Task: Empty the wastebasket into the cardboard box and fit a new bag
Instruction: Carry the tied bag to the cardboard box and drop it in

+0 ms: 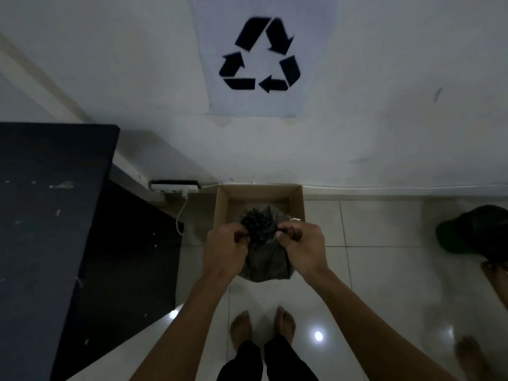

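— Black arrows: any writing on that wall sheet (254, 64)?
— None, only a recycling symbol.
— And the hands?
— Left hand (226, 250) and right hand (302, 247) both pinch the dark bag (265, 259), probably knotted, above the cardboard box (298, 200) against the wall's foot; a dark cabinet (49, 215) stands left.

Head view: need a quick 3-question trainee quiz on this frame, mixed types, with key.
1. True or false: both hands, left hand and right hand, grip the gathered top of the dark bag.
2. Where does the cardboard box sit?
A. Against the wall below the recycling sign
B. On the dark table
C. Behind the bare feet
3. Fill in: the green-rimmed wastebasket stands on the floor to the person's ____.

Key: 1 true; 2 A; 3 right.
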{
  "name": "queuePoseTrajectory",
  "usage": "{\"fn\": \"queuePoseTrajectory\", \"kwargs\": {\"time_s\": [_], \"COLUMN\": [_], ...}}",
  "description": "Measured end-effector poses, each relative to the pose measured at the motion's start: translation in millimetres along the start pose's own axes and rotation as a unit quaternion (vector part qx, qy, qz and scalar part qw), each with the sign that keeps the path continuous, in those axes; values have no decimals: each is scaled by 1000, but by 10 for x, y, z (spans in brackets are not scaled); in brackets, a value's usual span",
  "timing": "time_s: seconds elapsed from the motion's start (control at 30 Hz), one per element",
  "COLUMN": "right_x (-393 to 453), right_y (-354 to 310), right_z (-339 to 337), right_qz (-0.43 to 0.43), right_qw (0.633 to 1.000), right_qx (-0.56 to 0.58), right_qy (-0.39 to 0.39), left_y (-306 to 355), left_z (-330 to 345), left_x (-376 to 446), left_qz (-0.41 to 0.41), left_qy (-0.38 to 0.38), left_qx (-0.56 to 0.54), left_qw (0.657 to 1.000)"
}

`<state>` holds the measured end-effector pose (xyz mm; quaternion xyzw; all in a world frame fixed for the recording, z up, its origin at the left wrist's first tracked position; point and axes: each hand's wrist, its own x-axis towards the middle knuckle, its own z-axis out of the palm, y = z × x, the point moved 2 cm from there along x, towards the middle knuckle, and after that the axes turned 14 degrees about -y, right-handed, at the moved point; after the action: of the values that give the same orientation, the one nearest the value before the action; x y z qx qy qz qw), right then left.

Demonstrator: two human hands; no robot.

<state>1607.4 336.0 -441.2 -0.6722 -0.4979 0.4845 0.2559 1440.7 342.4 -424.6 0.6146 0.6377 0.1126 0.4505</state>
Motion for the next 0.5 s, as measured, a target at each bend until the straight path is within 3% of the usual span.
{"fn": "queuePoseTrajectory", "kwargs": {"time_s": [0.27, 0.5], "right_x": [1100, 1968], "right_y": [1081, 2299], "right_z": [472, 980], "right_qz": [-8, -6], "right_qw": [1000, 1000], "right_qx": [2, -12], "right_qy": [-13, -19], "left_y": [-873, -1854], "left_z": [789, 1614], "left_x": [1077, 2044], "left_qz": [-25, -67], "left_qy": [32, 12], "left_qx": [-26, 10], "left_qw": [999, 998]}}
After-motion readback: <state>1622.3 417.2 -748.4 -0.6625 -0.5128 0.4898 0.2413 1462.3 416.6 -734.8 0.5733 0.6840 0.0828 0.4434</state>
